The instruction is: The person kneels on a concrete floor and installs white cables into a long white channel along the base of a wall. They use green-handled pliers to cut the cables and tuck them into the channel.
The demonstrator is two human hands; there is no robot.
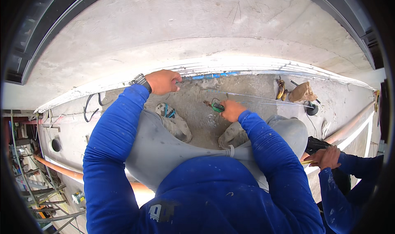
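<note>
My right hand (233, 111) is closed around green-handled pliers (217, 106), their jaws pointing left over the floor between my feet. My left hand (164, 82) is at the foot of the wall, beside a blue pipe (201, 77). Its fingers are curled together at the tips; whatever they pinch is too small to name. Two long thin metal rods or wires (263, 98) stretch from near the pliers to a round black object (312, 108) on the right.
White pipes (279, 65) run along the wall base. Yellowish gloves or tools (281, 90) and a torn brown paper bag (303, 92) lie at right. Another person's clasped hands (327, 157) are at lower right. An orange pipe (57, 166) passes behind me. A black strap (86, 109) lies left.
</note>
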